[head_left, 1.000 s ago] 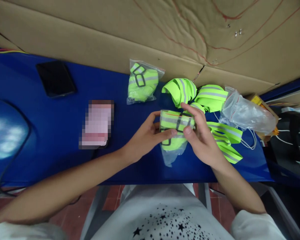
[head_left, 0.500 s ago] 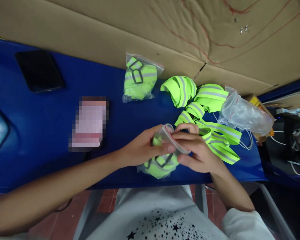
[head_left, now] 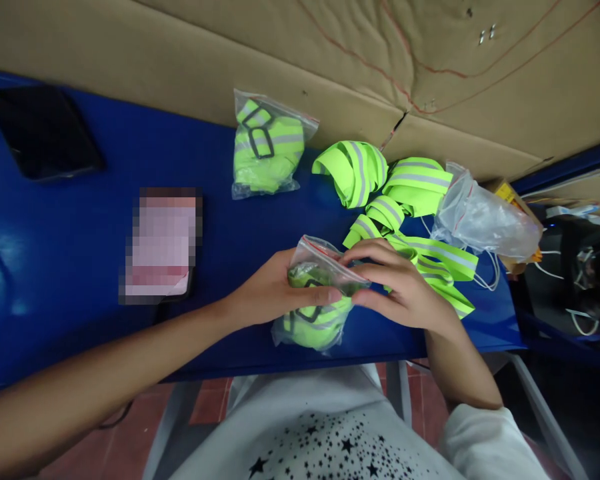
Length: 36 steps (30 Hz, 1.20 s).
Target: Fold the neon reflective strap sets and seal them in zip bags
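Near the front edge of the blue table, a clear zip bag (head_left: 325, 327) holds a folded neon-yellow reflective strap with a black buckle. My left hand (head_left: 275, 290) grips the bag from the left, its thumb across the front. My right hand (head_left: 397, 283) pinches the bag's red-lined top edge at the right corner. Whether the zip is sealed I cannot tell. Just beyond my right hand lie loose reflective straps (head_left: 443, 253), partly hidden by it. Rolled straps (head_left: 357, 172) sit farther back.
Against the cardboard wall (head_left: 190, 67) leans another filled zip bag (head_left: 269, 150). A pixelated phone-like object (head_left: 163, 240) and a black flat device (head_left: 43, 133) lie on the left. Empty-looking plastic bags (head_left: 490, 223) and a small box (head_left: 510, 200) are at the right, with white cords.
The bag's top has tipped back and more of its front shows. My right fingers have moved along its top edge to the corner. The whole view has shifted slightly.
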Available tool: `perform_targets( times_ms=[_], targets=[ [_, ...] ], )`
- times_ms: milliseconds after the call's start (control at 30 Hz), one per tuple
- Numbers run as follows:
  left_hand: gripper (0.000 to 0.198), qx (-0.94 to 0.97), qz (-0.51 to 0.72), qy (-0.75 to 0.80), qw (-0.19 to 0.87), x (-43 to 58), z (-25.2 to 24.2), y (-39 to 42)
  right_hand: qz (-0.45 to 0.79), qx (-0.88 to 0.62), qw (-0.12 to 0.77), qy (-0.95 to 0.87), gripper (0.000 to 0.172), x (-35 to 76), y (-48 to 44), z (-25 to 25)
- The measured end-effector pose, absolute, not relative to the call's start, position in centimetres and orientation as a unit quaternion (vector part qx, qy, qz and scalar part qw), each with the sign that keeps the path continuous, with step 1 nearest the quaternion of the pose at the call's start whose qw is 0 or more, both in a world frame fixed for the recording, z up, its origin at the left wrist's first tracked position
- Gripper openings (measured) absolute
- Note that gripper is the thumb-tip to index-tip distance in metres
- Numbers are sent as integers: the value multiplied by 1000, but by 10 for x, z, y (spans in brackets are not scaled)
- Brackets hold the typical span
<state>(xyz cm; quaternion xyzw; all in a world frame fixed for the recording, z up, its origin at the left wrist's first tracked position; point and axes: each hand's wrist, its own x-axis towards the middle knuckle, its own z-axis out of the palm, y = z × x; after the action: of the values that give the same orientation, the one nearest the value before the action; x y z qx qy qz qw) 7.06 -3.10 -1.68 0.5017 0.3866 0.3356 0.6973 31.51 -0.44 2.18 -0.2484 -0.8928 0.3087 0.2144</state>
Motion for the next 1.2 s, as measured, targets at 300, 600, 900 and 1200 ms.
perform_targets(
  times_ms=[300,600,900,1200],
  targets=[
    [58,452,191,250,835,63,-19,-31,351,-259,286,-853,25,342,0,32],
    [49,477,231,327,783,61,-21,-24,408,-222,261,-846,27,333,2,7],
    [36,496,296,378,724,67,-20,-26,365,-214,195,-885,11,322,-7,0],
    [29,527,292,389,697,66,-15,-24,451,-242,238,-826,15,332,6,2]
  ],
)
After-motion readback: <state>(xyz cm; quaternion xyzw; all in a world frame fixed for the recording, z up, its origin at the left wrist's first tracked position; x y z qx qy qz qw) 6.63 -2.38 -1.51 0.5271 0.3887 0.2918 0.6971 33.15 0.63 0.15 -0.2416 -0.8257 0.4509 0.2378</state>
